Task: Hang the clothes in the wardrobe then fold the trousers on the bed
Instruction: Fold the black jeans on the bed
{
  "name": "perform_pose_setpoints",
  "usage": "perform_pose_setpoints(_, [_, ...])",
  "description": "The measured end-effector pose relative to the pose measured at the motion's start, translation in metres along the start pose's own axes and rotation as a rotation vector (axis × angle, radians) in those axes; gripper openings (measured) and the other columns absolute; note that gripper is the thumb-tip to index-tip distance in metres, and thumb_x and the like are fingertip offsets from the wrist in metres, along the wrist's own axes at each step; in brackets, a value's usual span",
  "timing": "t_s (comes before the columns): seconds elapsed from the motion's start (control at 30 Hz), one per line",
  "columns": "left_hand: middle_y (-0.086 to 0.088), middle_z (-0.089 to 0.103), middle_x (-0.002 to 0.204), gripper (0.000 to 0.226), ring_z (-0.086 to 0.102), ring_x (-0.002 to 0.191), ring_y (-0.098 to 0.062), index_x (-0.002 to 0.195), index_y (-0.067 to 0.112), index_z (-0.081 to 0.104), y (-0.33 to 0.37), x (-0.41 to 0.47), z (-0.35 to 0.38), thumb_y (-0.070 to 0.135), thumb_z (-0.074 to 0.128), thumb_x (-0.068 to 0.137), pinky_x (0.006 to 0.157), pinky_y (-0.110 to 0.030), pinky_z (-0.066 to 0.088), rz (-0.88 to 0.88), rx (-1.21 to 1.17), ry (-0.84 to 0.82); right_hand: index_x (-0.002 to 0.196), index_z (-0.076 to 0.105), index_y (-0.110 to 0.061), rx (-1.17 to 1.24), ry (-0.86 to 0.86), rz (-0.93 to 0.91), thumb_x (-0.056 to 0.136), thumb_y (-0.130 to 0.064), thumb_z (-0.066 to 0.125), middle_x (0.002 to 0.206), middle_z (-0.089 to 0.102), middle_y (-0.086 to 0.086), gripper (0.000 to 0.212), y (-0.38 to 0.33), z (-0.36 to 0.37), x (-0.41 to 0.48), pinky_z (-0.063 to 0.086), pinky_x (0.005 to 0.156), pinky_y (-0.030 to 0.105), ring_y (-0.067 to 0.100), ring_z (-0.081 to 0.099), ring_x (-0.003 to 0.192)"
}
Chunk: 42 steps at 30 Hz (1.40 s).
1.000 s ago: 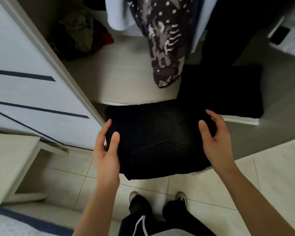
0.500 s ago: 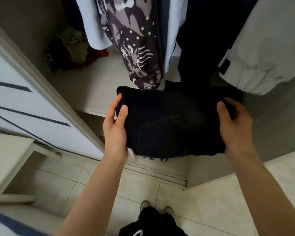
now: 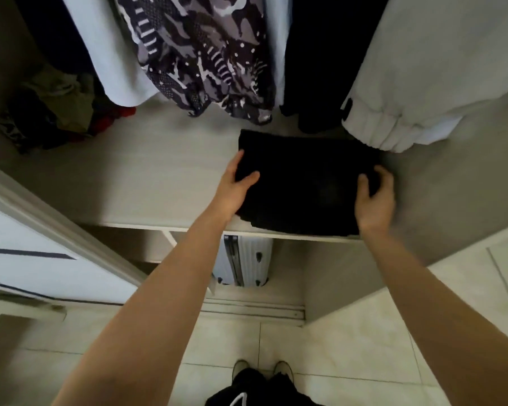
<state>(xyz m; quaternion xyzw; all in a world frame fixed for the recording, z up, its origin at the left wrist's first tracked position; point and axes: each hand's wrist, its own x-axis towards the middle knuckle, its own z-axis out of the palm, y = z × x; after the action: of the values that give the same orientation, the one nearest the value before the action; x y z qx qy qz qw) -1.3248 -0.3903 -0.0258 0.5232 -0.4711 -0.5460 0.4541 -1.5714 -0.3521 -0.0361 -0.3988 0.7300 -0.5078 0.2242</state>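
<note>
Folded trousers going onto the wardrobe shelf

The black folded trousers (image 3: 302, 189) lie on the right part of the wardrobe shelf (image 3: 159, 183), their near edge at its lip. The left hand (image 3: 232, 189) pinches their left edge and the right hand (image 3: 374, 200) curls round their right edge. Clothes hang above, among them a patterned garment (image 3: 200, 54). Hanging and folding look done; what remains is letting go.
</note>
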Motion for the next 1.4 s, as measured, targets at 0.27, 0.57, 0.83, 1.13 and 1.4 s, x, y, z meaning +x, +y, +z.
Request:
perform_pose_setpoints(0.27, [-0.001,0.052,0.137,0.062,0.054,0.121,-0.018,0.147,0.022,0.036,-0.044,-0.001,0.002,0.012,0.066,0.093,0.104,-0.032,0.046,-0.084,-0.018,0.084,0.131,0.055,-0.008,0.032,-0.155,0.359,0.092,-0.047,0.06,0.124,0.062,0.011,0.056,0.035,-0.012,-0.004,0.045,0.099,0.035,0.026,0.058,0.113])
perform_pose_setpoints(0.57, [-0.004,0.071,0.118,0.043,0.07,0.104,-0.02,0.127,0.013,0.062,-0.036,0.005,-0.016,0.016,0.075,0.085,0.086,-0.034,0.058,-0.317,-0.313,-0.032,0.122,0.063,-0.019,0.413,-0.246,0.378,0.092,-0.032,0.064,0.118,0.069,0.004,0.033,0.027,-0.019,0.003,0.054,0.084,0.032,0.017,0.067,0.104])
perform_pose_setpoints(0.83, [-0.002,0.056,0.135,0.051,0.052,0.128,-0.023,0.137,0.02,0.048,-0.02,0.018,-0.005,0.034,0.067,0.092,0.113,-0.04,0.039,-0.303,-0.264,-0.012,0.12,0.063,-0.012,0.233,-0.065,0.235,0.092,-0.042,0.063,0.109,0.066,-0.003,0.041,0.012,-0.002,0.025,0.049,0.093,0.028,0.017,0.063,0.107])
perform_pose_setpoints(1.13, [0.002,0.061,0.088,0.033,0.062,0.089,-0.015,0.111,0.009,0.061,-0.064,-0.008,-0.005,0.031,0.071,0.088,0.079,-0.022,0.05,-0.134,0.049,0.205,0.118,0.061,-0.017,0.269,-0.12,0.376,0.084,-0.032,0.068,0.119,0.066,0.006,0.039,0.043,-0.008,0.018,0.046,0.103,0.038,0.021,0.061,0.112])
perform_pose_setpoints(1.4, [0.002,0.059,0.08,0.016,0.057,0.078,-0.015,0.093,0.009,0.056,-0.045,0.001,0.009,0.019,0.069,0.091,0.075,-0.025,0.048,0.084,0.113,0.317,0.143,0.039,-0.022,0.147,0.064,-0.105,0.099,-0.014,0.051,0.14,0.044,-0.011,0.046,0.027,0.006,-0.003,0.032,0.102,0.005,0.0,0.041,0.128])
